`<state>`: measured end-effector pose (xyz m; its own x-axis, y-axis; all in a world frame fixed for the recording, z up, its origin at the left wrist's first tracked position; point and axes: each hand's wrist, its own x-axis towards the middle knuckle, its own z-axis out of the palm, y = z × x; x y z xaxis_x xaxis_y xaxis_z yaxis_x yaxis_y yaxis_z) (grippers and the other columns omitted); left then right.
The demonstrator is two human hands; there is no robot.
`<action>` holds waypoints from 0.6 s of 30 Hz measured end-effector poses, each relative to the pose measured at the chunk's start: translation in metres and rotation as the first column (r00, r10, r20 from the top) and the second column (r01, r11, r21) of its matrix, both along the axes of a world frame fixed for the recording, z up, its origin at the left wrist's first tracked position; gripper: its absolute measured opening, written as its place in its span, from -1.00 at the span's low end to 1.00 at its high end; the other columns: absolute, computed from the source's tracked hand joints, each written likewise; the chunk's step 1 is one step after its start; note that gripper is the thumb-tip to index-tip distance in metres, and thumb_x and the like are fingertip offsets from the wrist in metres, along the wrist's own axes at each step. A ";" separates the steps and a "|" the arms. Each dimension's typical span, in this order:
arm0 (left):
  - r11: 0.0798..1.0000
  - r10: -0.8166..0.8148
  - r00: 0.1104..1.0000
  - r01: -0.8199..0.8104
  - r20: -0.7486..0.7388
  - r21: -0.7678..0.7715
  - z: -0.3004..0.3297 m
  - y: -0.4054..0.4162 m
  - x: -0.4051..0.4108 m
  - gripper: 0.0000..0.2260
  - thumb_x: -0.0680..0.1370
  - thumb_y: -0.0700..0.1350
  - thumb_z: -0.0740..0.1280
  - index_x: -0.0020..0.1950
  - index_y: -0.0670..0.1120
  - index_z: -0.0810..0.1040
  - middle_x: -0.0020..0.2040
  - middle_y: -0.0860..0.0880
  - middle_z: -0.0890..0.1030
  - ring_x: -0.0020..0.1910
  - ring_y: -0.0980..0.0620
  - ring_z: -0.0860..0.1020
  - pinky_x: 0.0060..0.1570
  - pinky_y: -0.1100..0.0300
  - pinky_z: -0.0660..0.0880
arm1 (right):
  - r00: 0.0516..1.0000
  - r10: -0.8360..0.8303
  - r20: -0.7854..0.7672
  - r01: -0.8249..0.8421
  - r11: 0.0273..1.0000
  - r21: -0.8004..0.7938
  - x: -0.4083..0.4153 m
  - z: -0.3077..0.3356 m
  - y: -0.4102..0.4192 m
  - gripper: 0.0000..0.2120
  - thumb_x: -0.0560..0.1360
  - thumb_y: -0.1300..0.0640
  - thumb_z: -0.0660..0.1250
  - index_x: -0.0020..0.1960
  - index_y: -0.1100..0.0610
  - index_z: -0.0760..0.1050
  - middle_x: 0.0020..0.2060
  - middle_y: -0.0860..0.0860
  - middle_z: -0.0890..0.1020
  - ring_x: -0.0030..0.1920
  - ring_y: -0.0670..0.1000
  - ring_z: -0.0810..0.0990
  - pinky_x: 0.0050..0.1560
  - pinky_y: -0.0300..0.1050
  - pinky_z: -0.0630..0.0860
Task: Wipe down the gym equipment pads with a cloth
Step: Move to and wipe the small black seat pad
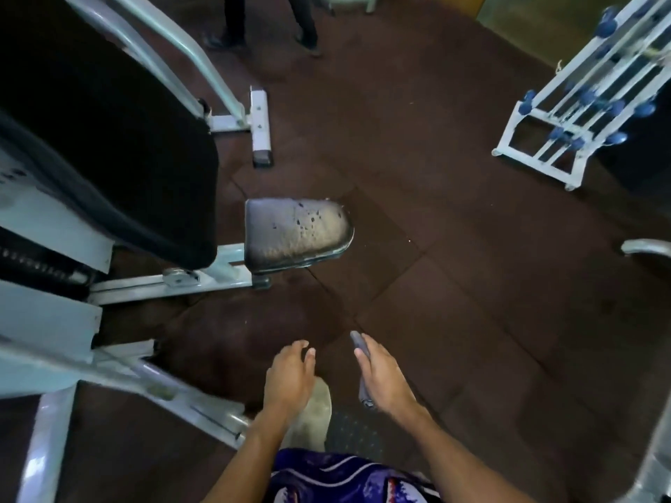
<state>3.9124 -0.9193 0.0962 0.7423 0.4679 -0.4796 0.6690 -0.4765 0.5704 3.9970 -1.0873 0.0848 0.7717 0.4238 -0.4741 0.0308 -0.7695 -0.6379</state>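
A worn black seat pad (297, 230), scuffed and dusty, sits on the white machine frame (174, 281) ahead of me. A large black back pad (109, 139) rises to its left. My left hand (290, 375) hovers low in front of my body with its fingers curled, and a pale cloth (312, 412) hangs from under its palm. My right hand (385, 379) is beside it, closed on a slim dark grey object (359, 353) that looks like a phone. Both hands are well short of the seat pad and touch no pad.
Dark rubber floor tiles (454, 266) stretch ahead and to the right. A white rack with blue dumbbells (581, 114) stands at the far right. Another person's legs (268, 23) are at the top. Machine legs (188, 404) angle across the floor at my lower left.
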 end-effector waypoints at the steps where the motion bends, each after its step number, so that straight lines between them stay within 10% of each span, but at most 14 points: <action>1: 1.000 -0.004 1.000 0.004 -0.013 0.012 -0.001 0.013 0.017 -0.65 0.67 0.05 0.12 0.35 -0.06 0.49 0.23 -0.06 0.58 0.22 -0.06 0.55 0.26 -0.04 0.47 | 1.000 -0.003 -0.014 0.003 1.000 -0.005 0.017 -0.006 0.013 -0.58 0.68 -0.07 0.09 0.50 0.00 0.33 0.41 -0.05 0.47 0.39 -0.05 0.46 0.38 -0.11 0.37; 12: 0.969 -0.015 1.000 0.009 0.023 0.249 -0.077 0.152 0.201 -0.68 0.65 -0.02 0.18 0.35 -0.11 0.49 0.32 -0.13 0.54 0.30 -0.11 0.49 0.28 -0.04 0.41 | 0.997 0.067 -0.035 -0.066 0.998 0.020 0.205 -0.076 0.148 -0.53 0.67 -0.13 0.06 0.51 0.03 0.28 0.44 -0.01 0.43 0.45 -0.01 0.39 0.45 0.05 0.34; 18: 0.924 -0.061 0.994 0.020 0.095 0.382 -0.177 0.202 0.279 -0.58 0.66 0.03 0.14 0.46 -0.11 0.39 0.49 -0.17 0.37 0.50 -0.15 0.32 0.45 -0.13 0.31 | 0.984 0.164 0.067 -0.163 0.987 -0.013 0.316 -0.162 0.196 -0.47 0.70 -0.06 0.01 0.62 0.08 0.04 0.61 0.00 0.08 0.61 -0.04 -0.07 0.51 -0.23 -0.11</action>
<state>4.1915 -0.7174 -0.0804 0.8003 0.5683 -0.1914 0.5917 -0.6965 0.4059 4.3131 -0.8915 -0.0769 0.7226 0.5437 -0.4269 0.1990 -0.7551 -0.6247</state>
